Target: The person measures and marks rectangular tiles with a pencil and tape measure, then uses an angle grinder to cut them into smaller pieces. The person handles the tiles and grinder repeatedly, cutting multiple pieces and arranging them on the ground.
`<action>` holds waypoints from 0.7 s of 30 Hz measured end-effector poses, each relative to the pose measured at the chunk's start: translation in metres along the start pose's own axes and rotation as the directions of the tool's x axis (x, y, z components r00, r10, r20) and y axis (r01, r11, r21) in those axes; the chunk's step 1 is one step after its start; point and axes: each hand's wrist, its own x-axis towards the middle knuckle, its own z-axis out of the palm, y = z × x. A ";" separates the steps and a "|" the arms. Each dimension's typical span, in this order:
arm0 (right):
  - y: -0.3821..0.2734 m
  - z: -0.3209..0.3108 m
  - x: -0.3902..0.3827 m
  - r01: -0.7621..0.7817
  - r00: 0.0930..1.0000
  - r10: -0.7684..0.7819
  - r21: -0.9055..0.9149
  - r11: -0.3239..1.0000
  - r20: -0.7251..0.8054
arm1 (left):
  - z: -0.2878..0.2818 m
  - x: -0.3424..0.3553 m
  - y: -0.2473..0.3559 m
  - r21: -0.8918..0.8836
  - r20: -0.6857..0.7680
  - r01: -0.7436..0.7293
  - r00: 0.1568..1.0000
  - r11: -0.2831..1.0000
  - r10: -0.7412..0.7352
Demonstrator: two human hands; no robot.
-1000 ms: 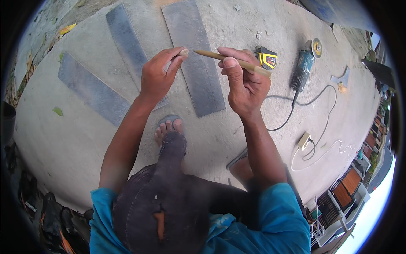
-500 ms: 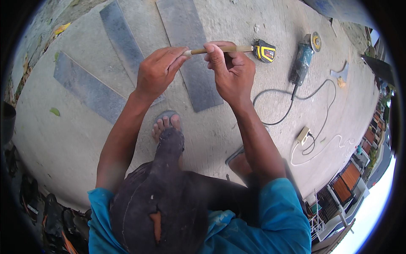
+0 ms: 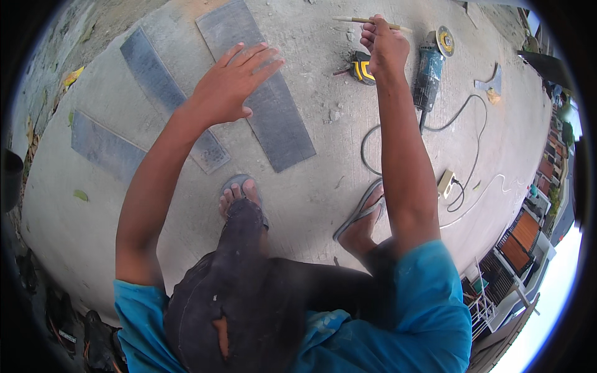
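Note:
My right hand (image 3: pixel 387 48) grips a slim tan pencil-like stick (image 3: pixel 357 19), its pale pointed end to the left. Just below that hand, on the concrete, lies a black and yellow tape measure (image 3: pixel 362 68), partly covered by the hand. My left hand (image 3: pixel 229 87) is empty with its fingers spread, over a wide grey tile plank (image 3: pixel 283 127). Two narrower grey planks lie further left: one (image 3: pixel 149 62) partly under my left forearm, the other (image 3: pixel 102 144) beyond it. Whether my left hand touches the wide plank I cannot tell.
A teal angle grinder (image 3: pixel 429 78) with a disc lies right of my right forearm, its cable looping across the concrete (image 3: pixel 298 211). A socket block (image 3: pixel 446 184) sits nearer. A grey offcut (image 3: pixel 490 81) lies far right. My sandalled feet flank the middle.
My left hand has let go of the stick and opened over the wide plank. My right hand has moved up and right, still holding the stick.

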 end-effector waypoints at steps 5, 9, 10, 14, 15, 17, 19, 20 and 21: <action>0.005 -0.036 0.082 -0.381 0.924 0.382 0.071 0.922 -0.003 | 0.004 0.034 -0.014 0.296 0.366 -0.428 0.877 0.854 0.312; -0.007 -0.067 0.045 -0.014 0.997 0.059 -0.676 0.737 0.044 | 0.009 0.050 -0.022 0.297 0.397 -0.538 0.821 0.789 0.410; -0.005 -0.072 0.023 0.203 0.979 -0.114 -0.783 0.587 0.168 | 0.009 0.055 -0.024 0.294 0.428 -0.547 0.809 0.784 0.403; 0.017 -0.086 -0.049 0.575 0.795 -0.213 -0.817 -0.035 0.568 | 0.003 0.063 -0.021 0.285 0.494 -0.581 0.770 0.762 0.403; 0.020 -0.091 -0.048 0.556 0.822 -0.179 -0.829 0.053 0.540 | 0.000 0.065 -0.020 0.307 0.515 -0.601 0.757 0.738 0.402; 0.028 -0.091 -0.028 0.588 0.808 -0.162 -0.787 0.185 0.566 | -0.007 0.069 -0.019 0.331 0.555 -0.621 0.737 0.711 0.385; 0.033 -0.091 0.002 0.550 0.828 -0.256 -0.811 0.201 0.498 | -0.013 0.068 -0.018 0.310 0.597 -0.619 0.717 0.722 0.358; 0.033 -0.092 0.016 0.527 0.834 -0.306 -0.827 0.196 0.460 | -0.016 0.069 -0.020 0.326 0.594 -0.615 0.724 0.718 0.351; 0.033 -0.091 0.031 0.490 0.858 -0.320 -0.826 0.279 0.401 | -0.017 0.069 -0.024 0.331 0.585 -0.611 0.731 0.719 0.352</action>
